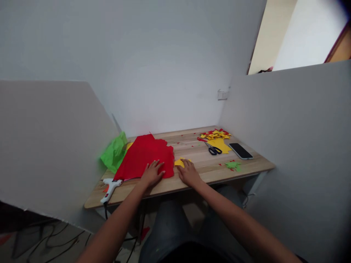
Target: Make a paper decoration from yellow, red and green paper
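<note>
A large red sheet (144,155) lies on the left half of a wooden table (203,166). My left hand (152,174) rests flat on its near edge, fingers spread and open. My right hand (189,172) lies flat next to it, fingertips on a small yellow piece (179,162) at the red sheet's right edge. Neither hand grips anything.
A green sheet (115,151) sits at the far left, a white glue gun (110,188) at the near left edge. Black scissors (214,149), a pile of yellow and red scraps (216,137), a phone (240,151) and green scraps (233,165) lie at right. Grey panels flank the table.
</note>
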The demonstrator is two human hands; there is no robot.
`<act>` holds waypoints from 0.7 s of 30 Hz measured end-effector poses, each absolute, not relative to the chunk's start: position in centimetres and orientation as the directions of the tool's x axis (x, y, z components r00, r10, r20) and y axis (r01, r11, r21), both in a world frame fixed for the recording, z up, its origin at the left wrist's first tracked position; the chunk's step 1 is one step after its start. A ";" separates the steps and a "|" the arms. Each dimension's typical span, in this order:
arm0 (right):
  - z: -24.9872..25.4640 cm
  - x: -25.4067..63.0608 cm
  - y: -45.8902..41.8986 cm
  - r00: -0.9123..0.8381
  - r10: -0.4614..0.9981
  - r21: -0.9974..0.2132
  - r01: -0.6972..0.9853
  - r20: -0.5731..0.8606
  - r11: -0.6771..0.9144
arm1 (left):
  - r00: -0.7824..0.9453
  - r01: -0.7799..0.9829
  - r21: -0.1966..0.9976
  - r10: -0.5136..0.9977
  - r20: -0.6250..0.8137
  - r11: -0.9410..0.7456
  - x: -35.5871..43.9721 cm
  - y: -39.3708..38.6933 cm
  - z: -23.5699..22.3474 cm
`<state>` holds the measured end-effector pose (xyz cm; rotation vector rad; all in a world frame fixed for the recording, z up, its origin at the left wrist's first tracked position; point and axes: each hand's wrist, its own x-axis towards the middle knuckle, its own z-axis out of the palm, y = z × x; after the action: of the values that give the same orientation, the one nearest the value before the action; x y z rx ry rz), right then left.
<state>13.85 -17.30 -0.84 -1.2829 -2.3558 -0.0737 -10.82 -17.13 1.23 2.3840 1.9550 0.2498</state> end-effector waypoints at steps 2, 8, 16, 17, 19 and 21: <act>-1.1 14.6 -16.6 -0.404 0.821 -0.185 0.842 0.403 0.506 | 0.171 0.977 0.118 0.984 0.048 -0.176 -9.9 -17.4 0.2; -1.4 17.4 -15.4 -0.323 0.870 -0.217 0.881 0.372 0.420 | 0.101 0.991 0.088 0.995 -0.001 -0.100 -6.4 -17.8 -1.2; -2.0 22.9 -13.9 -0.128 0.912 -0.216 0.950 0.391 0.225 | 0.062 0.988 0.140 0.998 -0.004 -0.061 -2.6 -17.6 -1.7; -2.0 23.7 -13.7 -0.100 0.913 -0.215 0.956 0.395 0.198 | 0.053 0.987 0.150 0.999 0.003 -0.053 -2.1 -17.5 -1.7; -2.1 24.7 -13.5 -0.060 0.912 -0.213 0.964 0.405 0.158 | 0.039 0.984 0.172 0.999 0.022 -0.042 -1.0 -17.5 -1.7; -2.2 25.2 -13.5 -0.040 0.905 -0.210 0.967 0.424 0.141 | 0.030 0.980 0.196 0.998 0.048 -0.039 0.0 -17.6 -1.6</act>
<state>25.23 -13.51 -2.24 -1.7891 -1.9705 -0.1830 -0.04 -17.61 -1.56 2.1738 2.0998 0.2603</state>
